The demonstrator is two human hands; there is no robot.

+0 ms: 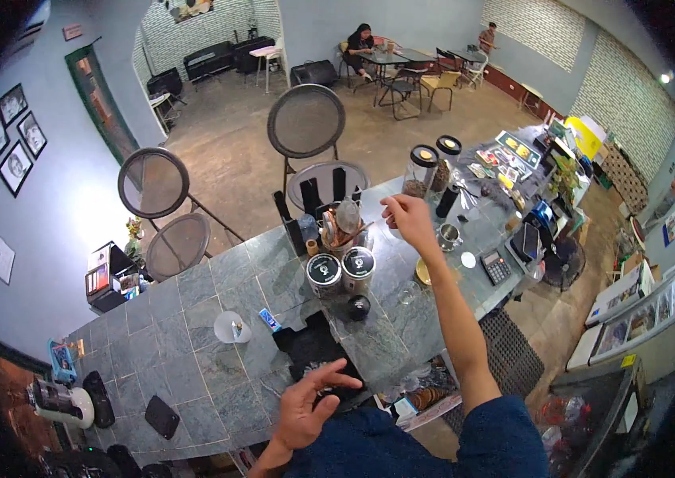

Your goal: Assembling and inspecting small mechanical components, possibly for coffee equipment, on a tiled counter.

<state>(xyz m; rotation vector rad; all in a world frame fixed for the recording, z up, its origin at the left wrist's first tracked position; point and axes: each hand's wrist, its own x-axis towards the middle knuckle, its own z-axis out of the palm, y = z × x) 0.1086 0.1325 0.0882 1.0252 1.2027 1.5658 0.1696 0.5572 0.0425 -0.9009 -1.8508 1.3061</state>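
Observation:
My right hand (pixel 407 218) is stretched out over the counter, its fingers curled together; whatever they hold, if anything, I cannot make out. Just left of it stands a holder with several tools, among them a clear rounded piece (pixel 347 215) and a thin brown stick (pixel 360 233). Two canisters with black-labelled lids, a left one (pixel 324 273) and a right one (pixel 359 266), sit in front of that holder. My left hand (pixel 309 402) hovers empty above a black mat (pixel 313 346), fingers apart. A round black knob-like tool (pixel 359 307) rests beyond the mat.
Grey tiled counter (pixel 186 350) carries a white cup (pixel 231 327), a small blue packet (pixel 270 320), a glass (pixel 409 293), a metal cup (pixel 449 236) and a calculator (pixel 496 268). Tall jars (pixel 419 171) stand beyond my right hand. Chairs line the far side; people are in the background.

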